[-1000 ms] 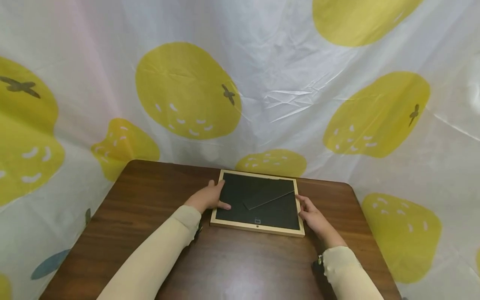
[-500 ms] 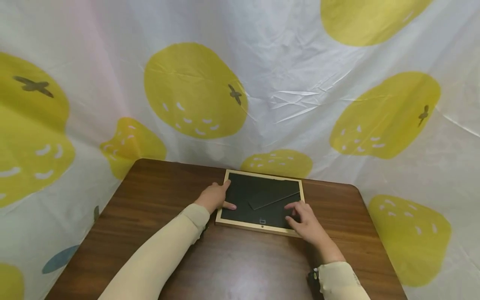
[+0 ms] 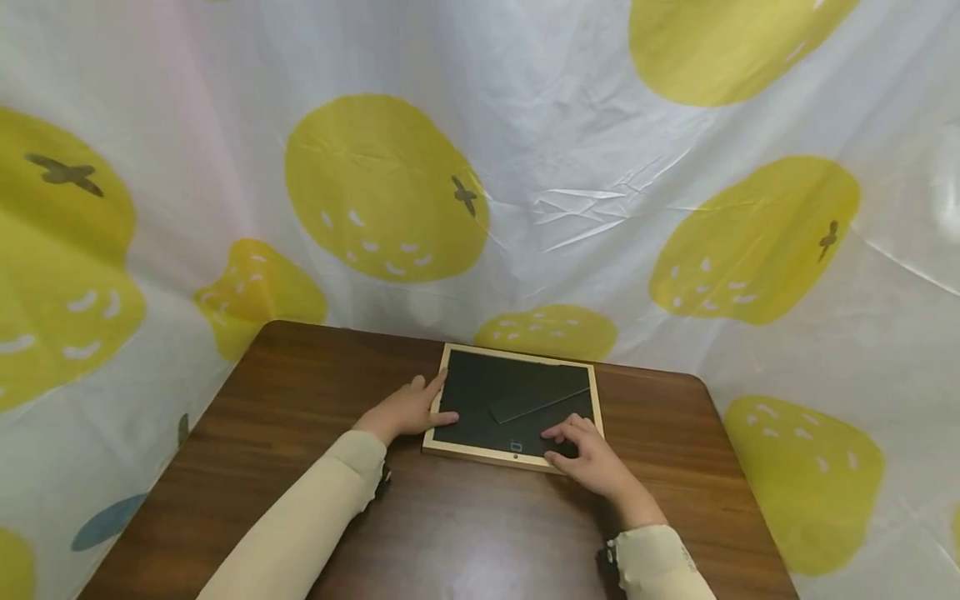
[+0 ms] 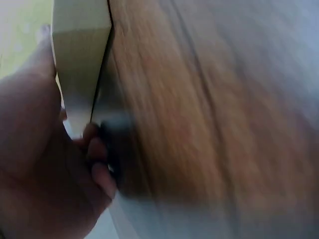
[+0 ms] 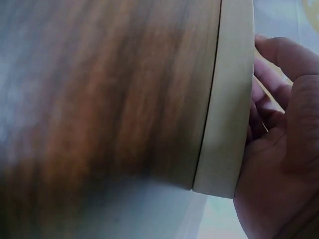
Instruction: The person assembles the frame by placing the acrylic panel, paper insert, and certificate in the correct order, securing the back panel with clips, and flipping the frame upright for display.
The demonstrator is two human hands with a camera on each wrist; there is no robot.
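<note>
White cloth (image 3: pixel 562 125) w/ yellow fruit prints is hung behind a brown table (image 3: pixel 480 533). Both arms are covered by cream sleeves (image 3: pixel 300 521). Frame (image 3: pixel 480 453), pale-edged, is laid flat nr the table's far edge, approx. mid, w/ its black panel (image 3: pixel 495 379) turned up. Frame's L side is touched by L hand (image 3: pixel 401 412): thumb & index are spread wide, thumb laid on top, other fingers bent by the side; no firm grip is seen. R hand (image 3: pixel 594 460) is held over the near R corner, half open, fingers bent, thumb kept apart, nothing gripped; contact w/ panel can't be told. Strut (image 3: pixel 525 406) is set aslant on panel; small tab (image 3: pixel 516 447) is seen nr the near edge.
</note>
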